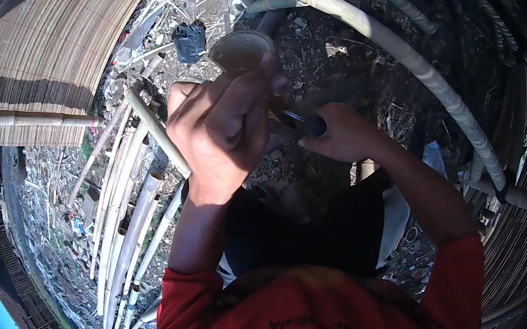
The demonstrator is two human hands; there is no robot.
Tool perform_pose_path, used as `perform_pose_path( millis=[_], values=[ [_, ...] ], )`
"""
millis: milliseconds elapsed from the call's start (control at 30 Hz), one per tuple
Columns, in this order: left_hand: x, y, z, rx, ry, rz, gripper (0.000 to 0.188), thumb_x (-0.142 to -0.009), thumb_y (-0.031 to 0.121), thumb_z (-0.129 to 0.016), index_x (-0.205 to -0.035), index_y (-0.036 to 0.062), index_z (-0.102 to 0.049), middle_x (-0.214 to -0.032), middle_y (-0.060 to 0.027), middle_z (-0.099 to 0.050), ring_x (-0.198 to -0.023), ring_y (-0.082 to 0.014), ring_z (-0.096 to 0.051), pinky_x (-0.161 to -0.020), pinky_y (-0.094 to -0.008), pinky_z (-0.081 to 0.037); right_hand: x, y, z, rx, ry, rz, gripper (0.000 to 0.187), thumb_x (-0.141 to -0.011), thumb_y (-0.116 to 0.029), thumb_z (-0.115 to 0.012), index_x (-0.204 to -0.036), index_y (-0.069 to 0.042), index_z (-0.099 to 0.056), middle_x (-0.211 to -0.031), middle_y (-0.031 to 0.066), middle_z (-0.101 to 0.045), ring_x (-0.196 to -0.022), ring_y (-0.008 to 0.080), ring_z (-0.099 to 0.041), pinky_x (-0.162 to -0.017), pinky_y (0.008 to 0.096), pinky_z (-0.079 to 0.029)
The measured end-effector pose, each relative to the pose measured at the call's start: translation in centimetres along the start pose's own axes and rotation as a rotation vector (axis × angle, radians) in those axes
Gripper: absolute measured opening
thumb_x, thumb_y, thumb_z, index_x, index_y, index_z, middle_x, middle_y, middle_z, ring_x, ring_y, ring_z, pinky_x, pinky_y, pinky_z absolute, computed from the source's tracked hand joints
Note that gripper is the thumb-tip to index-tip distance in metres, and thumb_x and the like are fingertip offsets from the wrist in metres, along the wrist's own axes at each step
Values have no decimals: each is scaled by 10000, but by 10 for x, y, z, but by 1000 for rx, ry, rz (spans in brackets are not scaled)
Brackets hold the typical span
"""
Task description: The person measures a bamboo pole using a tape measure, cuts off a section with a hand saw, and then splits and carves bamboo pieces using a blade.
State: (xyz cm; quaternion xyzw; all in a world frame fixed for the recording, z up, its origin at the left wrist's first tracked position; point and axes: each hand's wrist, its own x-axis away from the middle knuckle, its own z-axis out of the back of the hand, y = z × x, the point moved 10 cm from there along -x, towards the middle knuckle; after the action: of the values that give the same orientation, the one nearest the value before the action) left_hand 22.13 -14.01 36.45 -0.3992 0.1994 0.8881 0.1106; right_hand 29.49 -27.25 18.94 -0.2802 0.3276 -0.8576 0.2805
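Note:
My left hand [222,126] is raised in front of me with its fingers bent and closed. At its fingertips is a round, hollow-looking piece [242,52] with a pale rim and a brownish inside; it resembles a cut bamboo section, but its kind is not certain. My right hand [344,134] grips a knife by its dark handle [314,125]. A short stretch of the shiny blade [293,114] shows, pointing toward my left hand. Shadow and my left fingers hide where the blade ends, so I cannot tell whether it touches the round piece.
Several bamboo poles [125,246] lie at the left. A curved bamboo pole [411,54] arches across the far right. Slatted bamboo blinds [49,23] stand at the far left. A crumpled black plastic bag [190,42] sits on the littered ground beyond my left hand.

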Motion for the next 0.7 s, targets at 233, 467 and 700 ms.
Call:
perform_pose_path(
  millis=[233,467,700],
  values=[
    [40,-13,26,136,14,153,247,-856,25,-817,-1102,29,-795,-984,-82,-805,-791,-121,-695,-810,-272,-443,-38,148,-145,-100,-304,-329,346,-817,-213,-733,-1008,75,-717,-843,236,-732,-824,306,-756,-740,435,-575],
    [42,-5,24,29,-145,13,239,-945,-31,-713,-1178,-7,-759,-1209,-185,-753,-948,-180,-721,-864,-287,-544,-48,269,-188,383,1,-335,347,-772,-188,-726,-1029,45,-726,-933,243,-752,-916,403,-751,-794,496,-608],
    [86,-136,75,-124,-20,605,297,-1027,116,-664,-1292,-10,-708,-1149,-148,-770,-1070,-169,-715,-956,-308,-547,-29,279,-148,395,-48,-406,327,-746,-189,-736,-1041,-46,-747,-990,233,-744,-946,399,-742,-839,506,-595]
  ],
)
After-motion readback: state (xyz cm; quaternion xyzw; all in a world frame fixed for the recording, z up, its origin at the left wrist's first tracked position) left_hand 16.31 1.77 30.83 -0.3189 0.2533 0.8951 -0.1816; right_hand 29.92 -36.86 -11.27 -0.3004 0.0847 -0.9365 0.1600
